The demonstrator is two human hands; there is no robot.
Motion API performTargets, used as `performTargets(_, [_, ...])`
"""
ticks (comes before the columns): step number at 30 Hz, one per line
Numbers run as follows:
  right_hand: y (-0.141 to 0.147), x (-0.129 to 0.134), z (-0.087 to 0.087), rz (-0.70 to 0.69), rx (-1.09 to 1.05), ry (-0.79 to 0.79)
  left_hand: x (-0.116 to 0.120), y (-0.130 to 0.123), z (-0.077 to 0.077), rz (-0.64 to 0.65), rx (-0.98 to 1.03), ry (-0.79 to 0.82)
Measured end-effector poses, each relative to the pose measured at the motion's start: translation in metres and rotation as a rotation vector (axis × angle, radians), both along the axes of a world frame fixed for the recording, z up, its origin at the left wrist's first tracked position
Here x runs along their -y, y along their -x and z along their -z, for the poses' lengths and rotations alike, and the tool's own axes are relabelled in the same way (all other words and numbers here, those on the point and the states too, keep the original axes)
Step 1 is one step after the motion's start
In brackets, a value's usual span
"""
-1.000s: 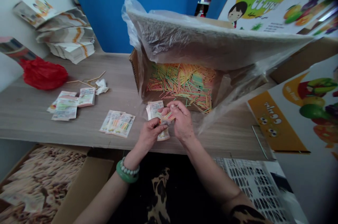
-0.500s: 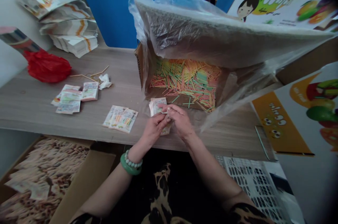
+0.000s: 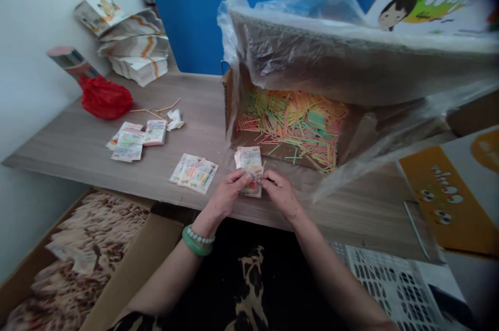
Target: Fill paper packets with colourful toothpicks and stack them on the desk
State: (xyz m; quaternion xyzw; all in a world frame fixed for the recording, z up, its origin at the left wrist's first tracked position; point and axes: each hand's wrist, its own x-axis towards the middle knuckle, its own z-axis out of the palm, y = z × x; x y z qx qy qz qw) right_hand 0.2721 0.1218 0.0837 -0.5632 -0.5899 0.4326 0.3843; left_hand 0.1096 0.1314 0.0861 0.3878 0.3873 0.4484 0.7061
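Between my two hands is a small printed packet [image 3: 253,174], partly clear, pinched at its sides. My left hand [image 3: 230,192] holds its left edge between thumb and fingers; a green bangle and a beaded bracelet are on that wrist. At the packet's right edge, my right hand [image 3: 281,195] pinches with thumb and forefinger. Beneath it lies a stack of flat printed packets [image 3: 248,155] at the table's front. Just behind, a cardboard box lined with clear plastic [image 3: 268,55] lies opened toward me, with many thin coloured sticks [image 3: 292,118] inside.
Fanned packets [image 3: 194,172] holding coloured sticks lie left of my hands. Farther left are more packet stacks [image 3: 128,141], a crumpled tissue [image 3: 175,119] and a red plastic bag [image 3: 106,98]. Below the table edge stands a carton full of packets [image 3: 97,232]; a white plastic crate [image 3: 390,279] is lower right.
My hands have moved apart from close together, and the packet now shows stretched between them. The view has turned, so the whole scene sits farther right.
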Motion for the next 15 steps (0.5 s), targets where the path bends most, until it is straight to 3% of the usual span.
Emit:
performTargets(4, [0.013,0.005,-0.003,-0.167,0.029,-0.076,0.010,0.010,-0.010,-0.045,-0.082,-0.120])
performTargets(8, [0.021,0.003,-0.004,-0.214,0.079,-0.073,0.008,0.035,-0.012,-0.115,-0.268,-0.237])
performTargets(10, [0.023,-0.004,-0.001,-0.074,0.208,-0.060,-0.001,0.053,-0.004,-0.209,-0.509,-0.332])
performTargets(12, [0.023,-0.016,0.005,0.137,0.383,-0.057,-0.013,0.069,0.008,-0.302,-0.897,-0.466])
performTargets(15, [0.024,-0.040,0.016,0.316,0.559,-0.043,-0.031,0.087,0.027,-0.221,-1.516,-0.602])
